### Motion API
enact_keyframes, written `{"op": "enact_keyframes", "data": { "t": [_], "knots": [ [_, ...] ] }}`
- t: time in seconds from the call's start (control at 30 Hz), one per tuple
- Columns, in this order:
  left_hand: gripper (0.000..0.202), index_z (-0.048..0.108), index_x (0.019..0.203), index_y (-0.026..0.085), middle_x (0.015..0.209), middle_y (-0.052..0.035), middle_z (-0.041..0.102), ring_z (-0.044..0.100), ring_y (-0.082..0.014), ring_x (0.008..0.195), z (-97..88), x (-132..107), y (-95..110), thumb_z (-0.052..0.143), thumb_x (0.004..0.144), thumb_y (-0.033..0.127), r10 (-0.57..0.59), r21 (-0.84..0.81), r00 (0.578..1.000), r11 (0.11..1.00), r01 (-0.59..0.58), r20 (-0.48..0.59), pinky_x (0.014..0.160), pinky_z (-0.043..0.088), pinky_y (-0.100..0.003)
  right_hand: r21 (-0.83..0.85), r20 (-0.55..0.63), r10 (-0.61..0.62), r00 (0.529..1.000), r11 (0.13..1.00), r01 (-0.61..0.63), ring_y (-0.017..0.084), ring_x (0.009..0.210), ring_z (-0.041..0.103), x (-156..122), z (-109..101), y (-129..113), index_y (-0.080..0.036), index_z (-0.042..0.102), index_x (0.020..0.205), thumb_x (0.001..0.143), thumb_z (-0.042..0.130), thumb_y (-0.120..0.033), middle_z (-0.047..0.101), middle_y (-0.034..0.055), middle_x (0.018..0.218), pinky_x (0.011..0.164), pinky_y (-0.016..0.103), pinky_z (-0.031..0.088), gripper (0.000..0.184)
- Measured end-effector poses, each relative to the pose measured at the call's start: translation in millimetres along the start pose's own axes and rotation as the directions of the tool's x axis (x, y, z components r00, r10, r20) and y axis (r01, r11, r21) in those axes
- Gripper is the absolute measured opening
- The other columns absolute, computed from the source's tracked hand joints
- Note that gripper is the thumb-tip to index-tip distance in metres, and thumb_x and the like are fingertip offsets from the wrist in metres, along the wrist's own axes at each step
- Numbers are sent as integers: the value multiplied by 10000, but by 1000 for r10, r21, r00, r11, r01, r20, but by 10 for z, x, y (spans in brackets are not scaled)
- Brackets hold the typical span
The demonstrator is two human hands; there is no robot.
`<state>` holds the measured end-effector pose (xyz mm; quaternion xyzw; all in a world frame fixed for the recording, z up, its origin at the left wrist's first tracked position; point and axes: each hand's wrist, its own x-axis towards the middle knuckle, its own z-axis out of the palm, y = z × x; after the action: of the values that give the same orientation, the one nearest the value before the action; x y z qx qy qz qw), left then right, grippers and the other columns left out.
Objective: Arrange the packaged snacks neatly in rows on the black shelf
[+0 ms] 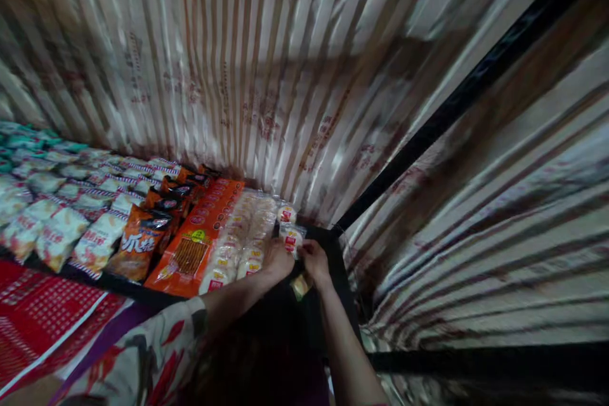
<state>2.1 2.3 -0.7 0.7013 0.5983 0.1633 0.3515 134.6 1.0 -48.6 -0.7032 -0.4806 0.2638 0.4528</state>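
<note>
Both my hands reach to the far right end of a shelf of snack packets. My left hand (278, 259) and my right hand (314, 260) are closed together on a small clear packet with a red label (291, 238). Just above it lies another such packet (287, 214). Left of my hands stand rows of clear packets of pale round cakes (247, 228). A long orange packet (197, 241) lies beside those.
Further left lie dark orange bags (140, 241), white and red bags (57, 235) and green packets (28, 139). A striped foil wall (266, 63) backs the shelf. A black frame post (442, 120) runs up to the right. Red printed material (42, 317) lies below left.
</note>
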Motion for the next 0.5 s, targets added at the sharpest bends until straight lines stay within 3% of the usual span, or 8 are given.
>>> {"op": "enact_keyframes", "data": {
  "t": [0.23, 0.5],
  "knots": [
    [304, 606, 1063, 58, 1155, -166, 623, 550, -250, 1118, 62, 95, -7, 508, 780, 107, -24, -8, 998, 1000, 23, -65, 952, 400, -283, -68, -1, 57, 998, 996, -57, 176, 676, 632, 129, 54, 53, -216, 585, 719, 630, 543, -260, 664, 2, 694, 637, 258, 461, 108],
    [284, 591, 1070, 84, 1215, -173, 589, 548, -242, 1137, 155, 253, -18, 524, 798, 134, -55, -130, 998, 990, 51, -29, 947, 402, -269, -99, 8, 84, 996, 992, -83, 186, 677, 634, 254, 97, 130, -207, 601, 704, 618, 576, -273, 672, 15, 686, 622, 262, 453, 112]
  ]
}}
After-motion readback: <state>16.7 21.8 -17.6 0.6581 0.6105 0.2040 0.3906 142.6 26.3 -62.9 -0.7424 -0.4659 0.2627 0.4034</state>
